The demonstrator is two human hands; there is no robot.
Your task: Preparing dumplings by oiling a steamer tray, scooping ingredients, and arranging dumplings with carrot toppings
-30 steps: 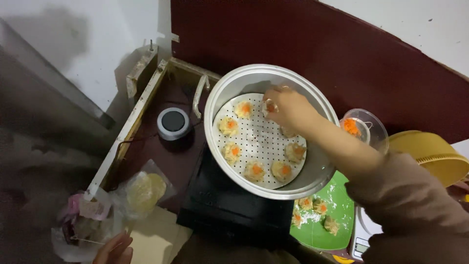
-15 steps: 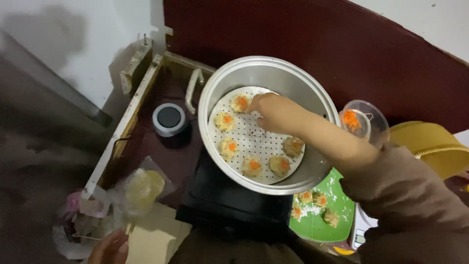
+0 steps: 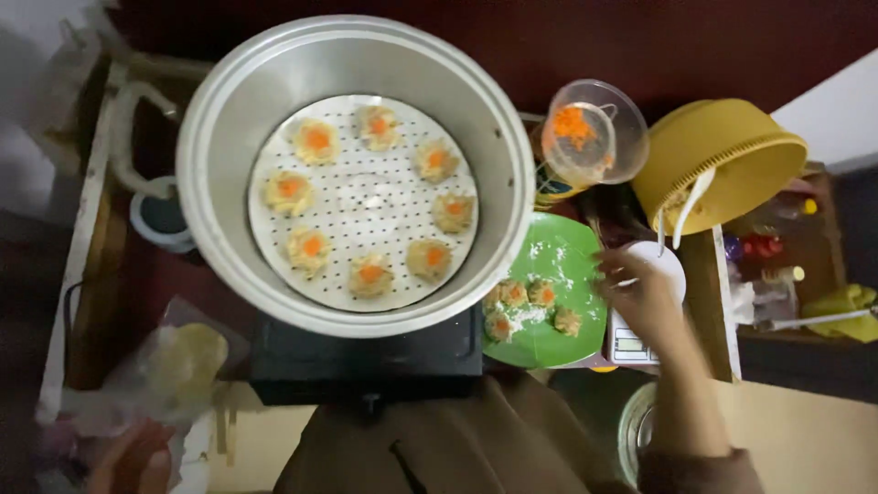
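Head view: I see right hand (image 3: pixel 640 297) over green plate (image 3: pixel 558 343), beside four dumplings (image 3: pixel 530 306); fingers loosely curled, holding nothing I can make out. Left hand (image 3: pixel 137 462) at lower edge, blurred, fingers' state unclear. Steamer pot (image 3: pixel 229 119) on black cooktop (image 3: pixel 366 361): nine dumplings ringed, spaced apart on perforated tray (image 3: pixel 366 197). Clear cup (image 3: pixel 594 133) of orange shreds close by. Labels unreadable.

Dark red floor (image 3: pixel 640 46): black stove (image 3: pixel 366 361), green plate (image 3: pixel 558 274), yellow basket (image 3: pixel 722 160), plastic bag (image 3: pixel 155 375).
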